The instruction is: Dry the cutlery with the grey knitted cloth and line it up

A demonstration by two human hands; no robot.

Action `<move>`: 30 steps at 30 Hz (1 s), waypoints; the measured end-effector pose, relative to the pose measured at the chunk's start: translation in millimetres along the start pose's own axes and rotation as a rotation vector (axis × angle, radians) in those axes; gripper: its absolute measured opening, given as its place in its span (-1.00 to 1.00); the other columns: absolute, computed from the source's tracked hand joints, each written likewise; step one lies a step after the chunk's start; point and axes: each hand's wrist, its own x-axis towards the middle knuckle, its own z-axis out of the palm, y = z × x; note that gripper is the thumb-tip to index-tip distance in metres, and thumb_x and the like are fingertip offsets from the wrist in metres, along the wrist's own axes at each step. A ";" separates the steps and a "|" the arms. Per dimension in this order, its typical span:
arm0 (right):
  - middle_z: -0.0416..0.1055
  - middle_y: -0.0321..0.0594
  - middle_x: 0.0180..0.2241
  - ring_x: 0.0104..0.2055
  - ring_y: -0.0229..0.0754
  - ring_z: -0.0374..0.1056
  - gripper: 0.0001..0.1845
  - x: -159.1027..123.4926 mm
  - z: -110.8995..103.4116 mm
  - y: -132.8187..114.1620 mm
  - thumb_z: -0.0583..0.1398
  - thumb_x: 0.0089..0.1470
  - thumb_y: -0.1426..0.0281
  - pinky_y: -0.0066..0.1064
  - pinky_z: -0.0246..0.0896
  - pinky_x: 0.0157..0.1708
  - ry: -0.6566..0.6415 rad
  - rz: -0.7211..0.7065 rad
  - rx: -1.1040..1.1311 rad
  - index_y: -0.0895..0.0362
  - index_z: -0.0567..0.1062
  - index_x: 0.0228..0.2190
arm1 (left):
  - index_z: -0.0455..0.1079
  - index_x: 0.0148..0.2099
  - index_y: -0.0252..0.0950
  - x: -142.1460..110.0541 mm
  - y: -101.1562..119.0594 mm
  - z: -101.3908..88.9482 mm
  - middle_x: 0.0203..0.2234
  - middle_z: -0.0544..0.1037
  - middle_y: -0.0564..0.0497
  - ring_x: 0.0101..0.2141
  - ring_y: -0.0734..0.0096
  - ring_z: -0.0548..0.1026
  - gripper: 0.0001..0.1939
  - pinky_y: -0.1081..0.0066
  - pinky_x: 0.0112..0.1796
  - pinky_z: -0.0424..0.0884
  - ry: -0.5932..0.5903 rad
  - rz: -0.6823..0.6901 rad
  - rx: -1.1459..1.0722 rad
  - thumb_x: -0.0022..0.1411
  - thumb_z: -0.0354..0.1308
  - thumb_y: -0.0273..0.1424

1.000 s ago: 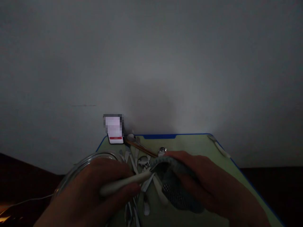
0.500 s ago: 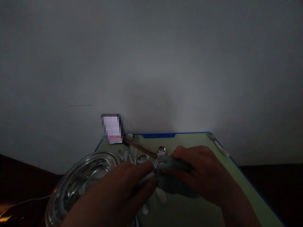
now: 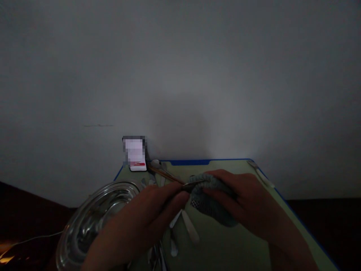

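Observation:
My left hand [image 3: 143, 218] is closed on a white-handled piece of cutlery [image 3: 192, 184]. Only a short metal stretch of it shows, and its far end is covered by a grey-green cloth [image 3: 216, 209], so I cannot tell its exact kind. The cloth is pinched around that metal by my right hand [image 3: 242, 199], closed, thumb and fingers on either side. Beneath the hands lies loose cutlery, with a white handle [image 3: 191, 227] and a metal handle end [image 3: 174, 248] showing; my left hand hides part of the pile.
A shiny metal bowl [image 3: 66, 241] stands at the left. Wooden chopsticks [image 3: 162, 172] and a spoon [image 3: 155, 163] lie at the back of the green, blue-edged table [image 3: 234, 167]. A lit phone [image 3: 138, 166] leans on the wall. A white-handled fork [image 3: 262, 175] lies along the right edge.
My left hand has moved right and closer to the cloth, uncovering more of the bowl. The white handle it grips is now hidden. The cloth has shifted slightly upward, still in my right hand.

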 end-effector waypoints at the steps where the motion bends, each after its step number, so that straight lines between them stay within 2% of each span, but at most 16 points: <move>1: 0.53 -0.37 -0.30 -0.32 -0.31 0.44 -0.81 0.4 0.9 -0.4 0.10 0.16 0.36 -0.52 0.25 -0.32 -0.015 0.001 0.007 0.02 0.41 -0.17 | 0.38 -0.22 -0.18 1.9 0.6 1.3 -0.41 0.55 0.13 -0.40 0.46 0.50 -0.75 0.50 -0.37 0.33 -0.014 0.004 -0.002 0.32 -0.12 -0.29; 4: 0.53 -0.37 -0.34 -0.35 -0.31 0.44 -0.82 1.5 1.1 -0.8 0.11 0.15 0.33 -0.52 0.26 -0.34 -0.032 0.007 0.011 0.02 0.43 -0.20 | 0.37 -0.20 -0.22 5.2 0.2 3.7 -0.42 0.54 0.10 -0.40 0.46 0.49 -0.72 0.50 -0.39 0.32 -0.041 -0.014 0.002 0.34 -0.16 -0.31; 9: 0.54 -0.36 -0.36 -0.37 -0.29 0.44 -0.82 -0.4 -9.2 5.2 0.11 0.14 0.30 -0.50 0.28 -0.36 0.041 0.065 -0.023 0.01 0.48 -0.24 | 0.38 -0.13 -0.22 4.5 -9.8 2.8 -0.41 0.53 0.09 -0.44 0.47 0.46 -0.74 0.49 -0.38 0.34 0.017 -0.044 -0.020 0.31 -0.12 -0.32; 11: 0.53 -0.35 -0.38 -0.36 -0.26 0.44 -0.80 -2.5 -13.2 9.7 0.10 0.14 0.27 -0.48 0.29 -0.40 0.053 0.110 -0.005 0.00 0.50 -0.26 | 0.40 -0.12 -0.18 4.7 -15.0 2.2 -0.36 0.55 0.10 -0.39 0.47 0.47 -0.76 0.50 -0.35 0.34 0.025 -0.028 -0.053 0.31 -0.07 -0.32; 16: 0.49 -0.30 -0.39 -0.34 -0.22 0.39 -0.69 -4.4 -12.5 16.5 0.02 0.18 0.18 -0.41 0.29 -0.36 -0.068 0.169 0.063 0.05 0.47 -0.37 | 0.43 -0.14 -0.13 8.5 -21.7 2.7 -0.24 0.54 0.12 -0.24 0.47 0.47 -0.82 0.50 -0.21 0.32 0.129 0.058 -0.133 0.29 0.01 -0.34; 21: 0.46 -0.28 -0.22 -0.25 -0.25 0.36 -0.71 0.6 -6.4 14.5 -0.05 0.23 0.25 -0.40 0.25 -0.20 -0.137 0.137 0.160 0.05 0.43 -0.25 | 0.43 -0.26 -0.19 9.2 -16.6 0.7 -0.35 0.55 0.14 -0.33 0.49 0.47 -0.84 0.52 -0.29 0.32 0.077 0.041 -0.158 0.27 0.01 -0.41; 25: 0.45 -0.30 -0.30 -0.28 -0.27 0.34 -0.74 1.8 -4.8 15.5 -0.05 0.24 0.28 -0.43 0.22 -0.21 -0.174 0.146 0.175 0.06 0.40 -0.30 | 0.42 -0.32 -0.21 4.4 -14.1 -1.6 -0.46 0.54 0.19 -0.43 0.54 0.46 -0.85 0.56 -0.38 0.31 0.091 0.015 -0.162 0.26 0.03 -0.42; 30: 0.43 -0.28 -0.33 -0.30 -0.24 0.32 -0.71 1.2 -3.4 18.5 -0.06 0.24 0.25 -0.39 0.21 -0.20 -0.243 0.174 0.203 0.08 0.38 -0.34 | 0.44 -0.30 -0.21 0.5 -13.9 -3.2 -0.44 0.55 0.16 -0.43 0.51 0.48 -0.88 0.55 -0.40 0.33 0.164 -0.010 -0.150 0.22 0.07 -0.39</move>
